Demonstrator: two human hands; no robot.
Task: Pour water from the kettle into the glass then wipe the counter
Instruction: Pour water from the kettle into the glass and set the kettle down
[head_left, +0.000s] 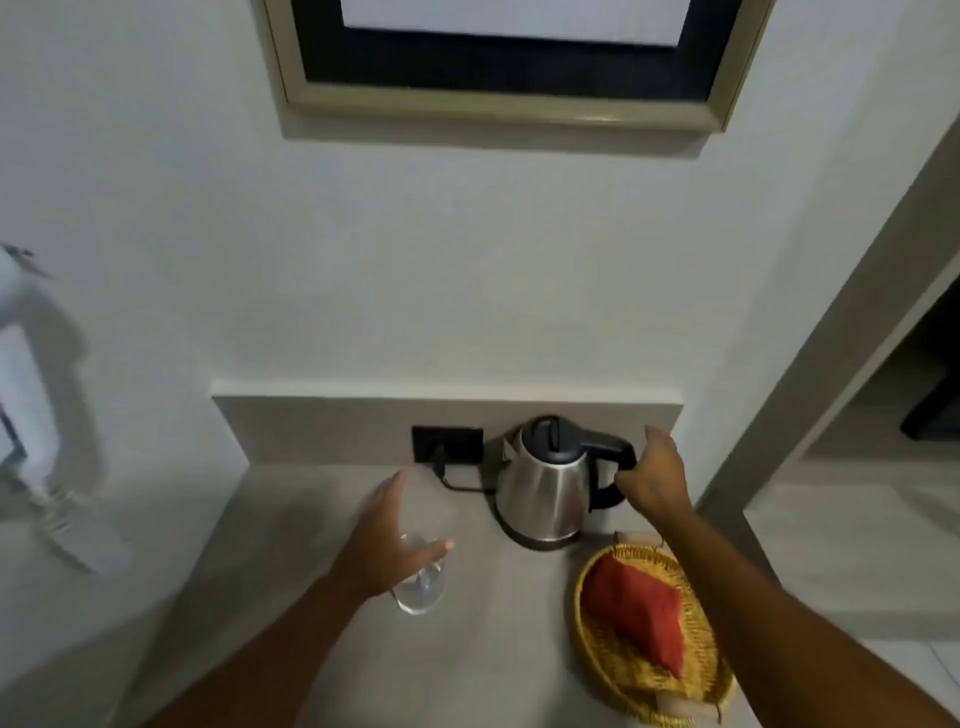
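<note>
A steel kettle (545, 493) with a black lid and black handle stands on its base at the back of the grey counter (493, 649). My right hand (655, 475) is at the handle, fingers spread around it, not clearly closed. A clear glass (423, 587) stands upright to the kettle's front left. My left hand (387, 545) hovers open over and beside the glass, partly covering it. A red cloth (639, 610) lies in a yellow woven basket (613, 670) at the front right.
A black wall socket (448, 443) behind the counter holds the kettle's cord (457, 483). A framed picture (498, 62) hangs above. A white object (31, 415) hangs on the left wall. A doorway opens on the right.
</note>
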